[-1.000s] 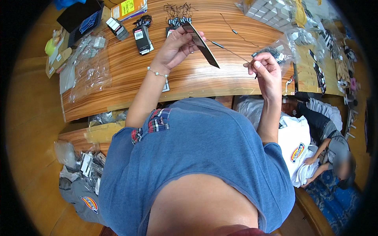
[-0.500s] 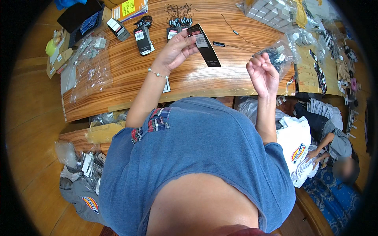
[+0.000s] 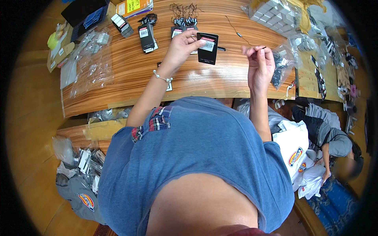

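Note:
My left hand (image 3: pixel 182 49) pinches a black hang tag (image 3: pixel 207 56) with a white sticker and a red label at its top, held up over the table. Partly behind the tag is a small black bar (image 3: pixel 221 49). My right hand (image 3: pixel 261 66) is raised to the right of it with fingers closed; a bit of thin dark string (image 3: pixel 264 48) shows at the fingertips. Beyond my hands lie stacks of black hang tags (image 3: pixel 146 37) and a bundle of strings with small seals (image 3: pixel 185 21). A single loose string (image 3: pixel 239 34) lies farther right.
The striped wooden table (image 3: pixel 130 78) bears a clear plastic bag (image 3: pixel 92 65) at left, white boxes (image 3: pixel 271 15) at far right and a bag of dark strings (image 3: pixel 281 63) by my right hand. Folded garments (image 3: pixel 293 143) and a co-worker (image 3: pixel 338 141) are at right.
My left hand has moved slightly right and turned the tag more upright, facing me. My right hand has shifted a little, its fingers raised. The co-worker has bent lower over a white garment.

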The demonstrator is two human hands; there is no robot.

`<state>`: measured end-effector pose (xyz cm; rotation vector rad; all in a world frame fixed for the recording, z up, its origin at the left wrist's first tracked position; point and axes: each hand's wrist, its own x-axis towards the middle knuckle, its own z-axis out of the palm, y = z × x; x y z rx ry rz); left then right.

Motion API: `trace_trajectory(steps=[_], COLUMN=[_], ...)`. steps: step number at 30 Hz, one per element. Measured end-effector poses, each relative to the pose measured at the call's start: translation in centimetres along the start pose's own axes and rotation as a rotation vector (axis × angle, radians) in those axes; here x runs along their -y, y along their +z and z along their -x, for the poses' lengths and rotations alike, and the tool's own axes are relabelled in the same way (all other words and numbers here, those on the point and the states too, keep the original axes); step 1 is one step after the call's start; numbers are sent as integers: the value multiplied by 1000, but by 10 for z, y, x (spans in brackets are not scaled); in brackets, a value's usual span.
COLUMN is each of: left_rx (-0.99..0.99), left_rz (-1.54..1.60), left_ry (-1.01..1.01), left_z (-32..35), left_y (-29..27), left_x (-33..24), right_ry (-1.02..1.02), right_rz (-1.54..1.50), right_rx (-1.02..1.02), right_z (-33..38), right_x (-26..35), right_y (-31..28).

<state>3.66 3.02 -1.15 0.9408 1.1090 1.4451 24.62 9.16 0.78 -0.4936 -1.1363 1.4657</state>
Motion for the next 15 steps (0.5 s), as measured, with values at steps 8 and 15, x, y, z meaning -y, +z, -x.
trace_trajectory(steps=[8, 15], left_rx=[-3, -35], left_rz=[-94, -162], left_ry=[130, 100], left_z=[6, 11], left_y=[10, 18], left_x=[-3, 1], right_ry=[53, -143], right_rz=[684, 980], right_rx=[218, 229], right_z=[7, 5], right_x=[-10, -11], right_y=[33, 48])
